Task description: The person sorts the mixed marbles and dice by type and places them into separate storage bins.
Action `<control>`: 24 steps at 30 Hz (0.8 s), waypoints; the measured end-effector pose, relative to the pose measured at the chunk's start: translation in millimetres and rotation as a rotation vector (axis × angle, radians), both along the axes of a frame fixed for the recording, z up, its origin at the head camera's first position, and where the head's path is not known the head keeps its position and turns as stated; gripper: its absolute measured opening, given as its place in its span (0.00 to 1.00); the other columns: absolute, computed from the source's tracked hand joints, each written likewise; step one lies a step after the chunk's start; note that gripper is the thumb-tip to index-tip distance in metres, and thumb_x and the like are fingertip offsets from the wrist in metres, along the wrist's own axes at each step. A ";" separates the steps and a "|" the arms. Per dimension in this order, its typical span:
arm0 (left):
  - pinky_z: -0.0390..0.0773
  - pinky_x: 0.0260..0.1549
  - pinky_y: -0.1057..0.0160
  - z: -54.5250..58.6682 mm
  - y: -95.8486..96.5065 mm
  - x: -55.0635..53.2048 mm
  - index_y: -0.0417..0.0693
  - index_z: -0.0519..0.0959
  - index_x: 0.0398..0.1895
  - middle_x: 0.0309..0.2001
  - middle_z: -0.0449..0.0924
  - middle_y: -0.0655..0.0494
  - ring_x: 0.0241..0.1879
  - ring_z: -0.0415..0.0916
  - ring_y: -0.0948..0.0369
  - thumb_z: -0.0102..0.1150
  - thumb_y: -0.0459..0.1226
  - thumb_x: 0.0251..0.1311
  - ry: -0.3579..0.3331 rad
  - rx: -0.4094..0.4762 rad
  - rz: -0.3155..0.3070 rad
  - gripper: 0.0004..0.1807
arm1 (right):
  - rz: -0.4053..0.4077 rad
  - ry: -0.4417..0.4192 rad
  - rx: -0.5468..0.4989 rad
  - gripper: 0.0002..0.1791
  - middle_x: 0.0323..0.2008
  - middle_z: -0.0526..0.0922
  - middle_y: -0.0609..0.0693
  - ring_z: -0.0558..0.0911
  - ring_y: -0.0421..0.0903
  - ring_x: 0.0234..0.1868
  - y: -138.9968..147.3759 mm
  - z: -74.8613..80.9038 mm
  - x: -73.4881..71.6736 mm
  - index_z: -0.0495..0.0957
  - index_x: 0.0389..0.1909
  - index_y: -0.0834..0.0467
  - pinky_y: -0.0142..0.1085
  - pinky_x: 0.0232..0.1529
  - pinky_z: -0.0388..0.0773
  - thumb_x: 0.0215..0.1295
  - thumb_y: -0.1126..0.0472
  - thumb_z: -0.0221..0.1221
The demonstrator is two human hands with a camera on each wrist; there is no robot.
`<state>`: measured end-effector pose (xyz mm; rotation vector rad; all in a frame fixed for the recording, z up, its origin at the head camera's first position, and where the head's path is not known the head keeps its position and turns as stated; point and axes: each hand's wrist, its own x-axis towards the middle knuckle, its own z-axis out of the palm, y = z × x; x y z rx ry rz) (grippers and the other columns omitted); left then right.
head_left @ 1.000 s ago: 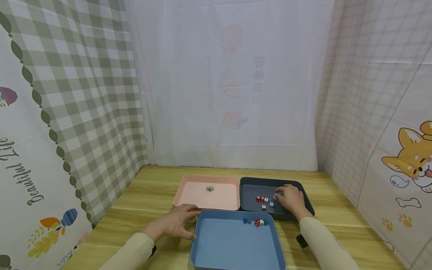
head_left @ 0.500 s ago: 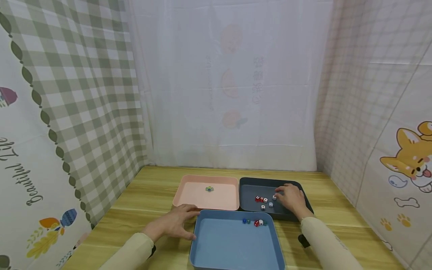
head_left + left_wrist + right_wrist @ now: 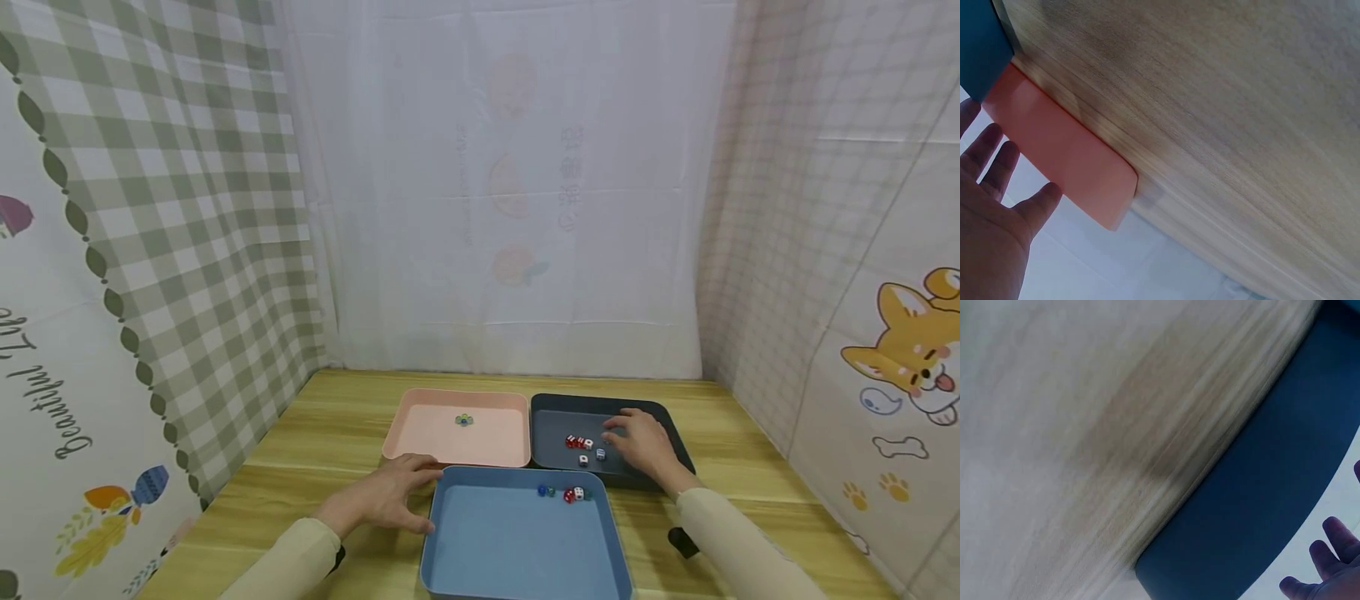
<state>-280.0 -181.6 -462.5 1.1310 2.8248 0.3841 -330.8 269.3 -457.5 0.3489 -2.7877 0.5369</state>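
Observation:
My right hand (image 3: 643,442) is over the dark navy tray (image 3: 555,404), its fingers loosely bent and spread. A die close under its fingertips is mostly hidden. Nearby in that tray lie red dice (image 3: 574,442) beside a white die (image 3: 588,445), another white die (image 3: 583,460), and a white-and-blue die (image 3: 601,454). At the left rim of the blue tray (image 3: 525,550), my left hand (image 3: 386,493) is spread with its thumb right at the edge. The left wrist view shows its fingers (image 3: 1004,165) straight and apart, holding nothing.
Against the navy tray stands a pink tray (image 3: 431,446) with a small green-and-blue cluster (image 3: 464,420). Along the blue tray's far side lie a blue die (image 3: 542,491), a red die (image 3: 569,496) and a white die (image 3: 579,493). Cloth curtains (image 3: 517,208) surround the wooden table (image 3: 285,467).
My right hand has shifted slightly left, and its fingertips now mostly cover the die that showed beside them. My left hand and the trays stay in place.

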 end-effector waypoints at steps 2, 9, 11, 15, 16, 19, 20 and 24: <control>0.66 0.61 0.41 0.1 -0.1 -0.1 0.47 0.70 0.70 0.71 0.62 0.46 0.70 0.58 0.48 0.64 0.63 0.54 0.001 -0.003 0.001 0.45 | 0.019 0.007 -0.011 0.12 0.58 0.74 0.72 0.69 0.72 0.61 -1.6 0.8 2.0 0.86 0.44 0.62 0.69 0.59 0.60 0.64 0.60 0.65; 0.66 0.60 0.40 -0.7 -0.9 -0.5 0.47 0.70 0.70 0.71 0.63 0.46 0.70 0.59 0.48 0.65 0.62 0.54 0.010 0.004 -0.004 0.45 | 0.056 0.005 -0.041 0.11 0.59 0.73 0.72 0.70 0.72 0.61 -9.4 4.7 9.0 0.86 0.44 0.61 0.68 0.59 0.62 0.64 0.60 0.65; 0.66 0.61 0.40 -1.2 -0.9 -0.7 0.47 0.70 0.70 0.71 0.63 0.46 0.70 0.59 0.48 0.65 0.62 0.54 0.010 0.004 -0.004 0.45 | 0.058 -0.011 -0.050 0.11 0.60 0.73 0.72 0.70 0.72 0.61 -11.6 5.2 11.0 0.86 0.44 0.61 0.67 0.59 0.63 0.65 0.60 0.65; 0.65 0.61 0.41 -1.6 -0.8 -1.4 0.47 0.70 0.70 0.71 0.62 0.47 0.70 0.58 0.48 0.65 0.62 0.54 0.005 -0.004 0.002 0.45 | 0.075 -0.019 -0.055 0.11 0.61 0.72 0.72 0.70 0.72 0.61 -15.3 4.7 14.7 0.86 0.44 0.60 0.66 0.59 0.64 0.65 0.59 0.65; 0.65 0.61 0.41 -1.4 -0.8 -1.4 0.47 0.70 0.70 0.71 0.62 0.47 0.70 0.58 0.48 0.65 0.61 0.54 0.004 -0.006 0.004 0.44 | 0.080 -0.017 -0.056 0.11 0.60 0.73 0.72 0.70 0.72 0.61 -16.2 4.8 15.8 0.86 0.44 0.60 0.66 0.59 0.64 0.65 0.59 0.65; 0.65 0.61 0.41 -1.7 -1.1 -1.9 0.47 0.70 0.70 0.71 0.62 0.47 0.70 0.58 0.48 0.65 0.61 0.54 0.000 -0.009 0.005 0.44 | 0.098 -0.011 -0.054 0.10 0.60 0.73 0.71 0.70 0.71 0.61 -18.4 5.3 20.1 0.87 0.43 0.60 0.66 0.59 0.65 0.65 0.60 0.65; 0.65 0.61 0.41 -1.6 -1.1 -2.0 0.47 0.70 0.70 0.71 0.62 0.47 0.70 0.58 0.48 0.65 0.61 0.54 0.000 -0.008 0.005 0.44 | 0.102 -0.012 -0.053 0.09 0.60 0.73 0.71 0.70 0.71 0.61 -18.9 5.2 21.7 0.87 0.43 0.59 0.66 0.59 0.65 0.65 0.61 0.65; 0.65 0.62 0.41 -1.7 -1.0 -1.9 0.47 0.70 0.70 0.71 0.62 0.47 0.70 0.58 0.48 0.65 0.61 0.53 -0.005 -0.001 0.008 0.45 | 0.120 -0.027 -0.072 0.08 0.61 0.73 0.70 0.69 0.71 0.62 -21.5 4.7 29.6 0.87 0.42 0.57 0.65 0.60 0.63 0.64 0.61 0.65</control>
